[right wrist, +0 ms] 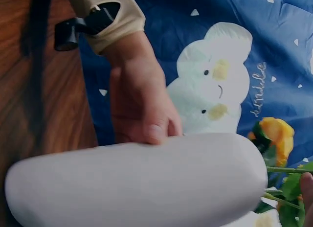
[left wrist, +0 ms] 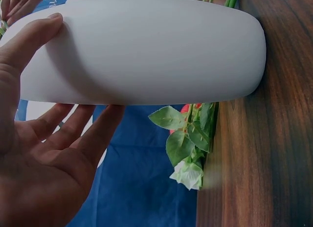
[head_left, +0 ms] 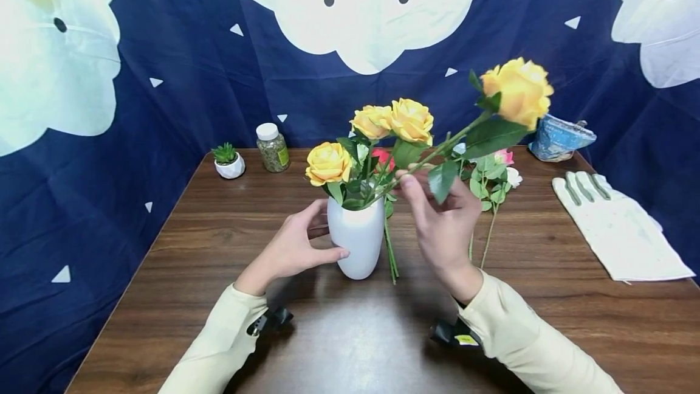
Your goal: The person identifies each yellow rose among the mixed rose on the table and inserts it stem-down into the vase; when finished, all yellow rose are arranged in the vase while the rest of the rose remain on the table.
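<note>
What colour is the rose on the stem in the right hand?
Yellow. The rose tops the stem pinched by the right hand; the head view shows it best.

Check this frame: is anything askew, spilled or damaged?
Nothing spilled or damaged. The white vase stands upright, steadied by the left hand. The right hand holds one yellow rose slanting far off to the side.
</note>
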`<state>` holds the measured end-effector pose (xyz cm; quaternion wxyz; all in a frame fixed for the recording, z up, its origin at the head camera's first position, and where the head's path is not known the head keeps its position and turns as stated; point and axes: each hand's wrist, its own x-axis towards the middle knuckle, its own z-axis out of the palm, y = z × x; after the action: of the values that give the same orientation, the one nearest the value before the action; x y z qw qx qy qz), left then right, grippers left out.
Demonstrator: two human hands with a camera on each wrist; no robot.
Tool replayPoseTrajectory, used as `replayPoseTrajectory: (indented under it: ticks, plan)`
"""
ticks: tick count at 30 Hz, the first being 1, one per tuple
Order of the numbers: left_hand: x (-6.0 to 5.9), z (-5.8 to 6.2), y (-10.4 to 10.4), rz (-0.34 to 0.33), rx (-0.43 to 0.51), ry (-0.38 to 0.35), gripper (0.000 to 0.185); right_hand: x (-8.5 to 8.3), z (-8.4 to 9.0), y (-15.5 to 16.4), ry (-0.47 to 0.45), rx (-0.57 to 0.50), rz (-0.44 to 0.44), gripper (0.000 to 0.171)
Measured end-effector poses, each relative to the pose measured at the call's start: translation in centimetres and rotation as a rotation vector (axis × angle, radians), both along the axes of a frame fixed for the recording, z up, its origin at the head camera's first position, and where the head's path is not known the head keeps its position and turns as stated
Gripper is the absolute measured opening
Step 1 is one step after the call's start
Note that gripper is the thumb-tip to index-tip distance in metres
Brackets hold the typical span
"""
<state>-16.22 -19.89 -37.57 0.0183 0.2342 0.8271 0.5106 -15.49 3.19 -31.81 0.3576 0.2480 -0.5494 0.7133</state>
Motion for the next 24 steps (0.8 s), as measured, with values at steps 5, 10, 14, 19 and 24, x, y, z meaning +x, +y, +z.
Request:
replayPoseTrajectory:
  ticks: [5,10,14,19,24]
  plan:
    - [0.1,-0.2,0.1,0.0,0.012,-0.003,0.073,0.2,-0.8,-1.1,-0.08,0.046,0.07,0.014]
    - [0.0,-0.1,0.1,0.005,0.009,0.002,0.074,0.0,-1.0,-1.5,-0.1,0.107,0.086,0.01]
    - [0.0,-0.1,0.1,0.005,-0.005,0.002,0.074,-0.2,-0.9,-1.4,-0.112,0.142,0.099,0.011]
    - [-0.1,-0.1,0.1,0.006,-0.006,0.0,0.073,-0.4,-0.6,-1.0,-0.149,0.226,0.104,0.01]
    - [-0.1,-0.1,0.1,0.007,-0.008,0.0,0.073,-0.4,-0.1,-0.7,-0.194,0.304,0.088,0.01]
